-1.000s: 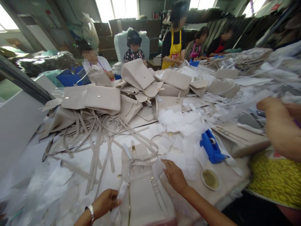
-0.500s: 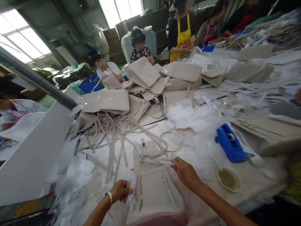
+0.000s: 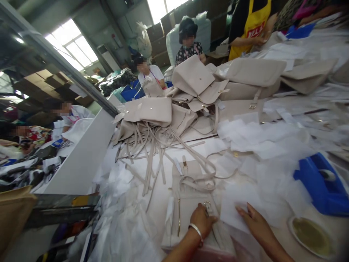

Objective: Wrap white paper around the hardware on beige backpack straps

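A beige backpack lies in front of me, with a gold buckle and a gold zipper. My left hand, with a white band at its wrist, is closed over the buckled strap on the bag's front. Over at the right, my right hand touches a sheet of thin white paper, its thumb and forefinger apart. White wrapping covers a piece along the bag's left side. Beige straps are looped at the bag's top.
A blue tape dispenser and a shallow dish of brownish stuff stand to the right. Beyond the bag, beige bags with trailing straps are piled up. A white partition rises at left. Several co-workers sit or stand farther off.
My left hand has let go of the white wrapping and moved right onto the strap. My right hand has left the upper strap for the white paper. The view has swung left.
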`<state>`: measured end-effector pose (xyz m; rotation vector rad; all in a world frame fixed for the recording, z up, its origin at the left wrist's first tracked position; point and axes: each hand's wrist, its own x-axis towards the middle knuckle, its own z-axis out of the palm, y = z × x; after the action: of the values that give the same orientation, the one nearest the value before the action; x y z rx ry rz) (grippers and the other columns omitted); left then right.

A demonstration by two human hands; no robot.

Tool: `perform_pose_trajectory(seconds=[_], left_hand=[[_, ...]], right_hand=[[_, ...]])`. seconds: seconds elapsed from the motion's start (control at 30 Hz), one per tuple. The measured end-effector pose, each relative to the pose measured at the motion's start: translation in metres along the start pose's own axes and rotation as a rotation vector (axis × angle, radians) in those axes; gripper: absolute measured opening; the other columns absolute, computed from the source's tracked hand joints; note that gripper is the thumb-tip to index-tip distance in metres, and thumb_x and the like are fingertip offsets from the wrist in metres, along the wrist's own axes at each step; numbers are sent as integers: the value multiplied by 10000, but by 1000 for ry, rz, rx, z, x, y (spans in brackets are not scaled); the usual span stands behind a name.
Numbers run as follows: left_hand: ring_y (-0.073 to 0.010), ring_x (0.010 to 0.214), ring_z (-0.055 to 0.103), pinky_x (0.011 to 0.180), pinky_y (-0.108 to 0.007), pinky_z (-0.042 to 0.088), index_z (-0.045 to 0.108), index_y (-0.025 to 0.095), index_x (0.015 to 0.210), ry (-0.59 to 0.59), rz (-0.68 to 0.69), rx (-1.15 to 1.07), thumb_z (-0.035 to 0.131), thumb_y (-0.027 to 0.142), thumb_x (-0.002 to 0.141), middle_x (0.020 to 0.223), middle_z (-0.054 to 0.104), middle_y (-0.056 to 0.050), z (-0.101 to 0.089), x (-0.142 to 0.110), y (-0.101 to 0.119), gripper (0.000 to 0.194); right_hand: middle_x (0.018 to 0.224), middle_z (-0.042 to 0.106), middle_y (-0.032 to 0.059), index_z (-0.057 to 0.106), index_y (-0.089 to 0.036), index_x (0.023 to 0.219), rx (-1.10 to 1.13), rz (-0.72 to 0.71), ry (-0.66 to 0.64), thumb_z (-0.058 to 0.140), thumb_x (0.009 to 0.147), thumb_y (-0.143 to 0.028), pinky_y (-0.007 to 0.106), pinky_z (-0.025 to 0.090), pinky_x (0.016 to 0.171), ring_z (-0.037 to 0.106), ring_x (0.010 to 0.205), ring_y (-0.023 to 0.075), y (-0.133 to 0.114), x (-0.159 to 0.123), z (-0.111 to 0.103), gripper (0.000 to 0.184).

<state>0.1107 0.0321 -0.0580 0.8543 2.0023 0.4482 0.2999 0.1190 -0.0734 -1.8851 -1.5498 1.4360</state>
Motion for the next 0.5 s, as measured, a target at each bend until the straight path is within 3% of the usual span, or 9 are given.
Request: perform_pose_trajectory(seconds=[0.1, 0.2, 0.33, 0.4, 0.5], left_hand=[[-240, 718, 521, 664, -357, 309, 511, 201, 793, 55, -33, -145, 726, 194, 489, 741, 585, -65, 14, 3, 1, 373], [-165, 592, 425, 607, -322, 289, 450, 223, 653, 47, -35, -318, 679, 116, 464, 593, 461, 25, 18, 6, 3, 316], [-108, 520, 304, 521, -270, 254, 323, 233, 578, -32, 38, -580, 669, 282, 560, 541, 303, 73, 12, -2, 9, 350], [-102, 528, 298, 512, -256, 244, 317, 227, 589, -92, 96, -669, 662, 359, 596, 555, 291, 75, 4, -12, 11, 370], [-106, 568, 331, 539, -247, 266, 395, 207, 644, -171, 197, -748, 626, 341, 682, 598, 335, 62, -8, -26, 15, 270]], right_hand=[[923, 701, 88, 625, -165, 1020, 7, -9, -85, 510, 669, -567, 373, 516, 776, 632, 919, 286, 9, -2, -3, 546], [865, 702, 59, 613, -179, 1024, 7, -34, -117, 505, 674, -557, 379, 528, 722, 643, 832, 270, 13, -2, -5, 527], [1005, 676, 139, 604, -140, 1049, -94, -75, 83, 490, 673, -544, 437, 471, 879, 589, 1024, 325, 11, 2, -8, 563], [1046, 663, 154, 605, -142, 1054, -99, -89, 105, 471, 687, -537, 444, 450, 910, 566, 1070, 328, 2, 2, -5, 555], [982, 684, 106, 599, -172, 1070, 18, -100, -96, 455, 709, -525, 406, 497, 807, 619, 931, 281, -19, -4, 8, 525]])
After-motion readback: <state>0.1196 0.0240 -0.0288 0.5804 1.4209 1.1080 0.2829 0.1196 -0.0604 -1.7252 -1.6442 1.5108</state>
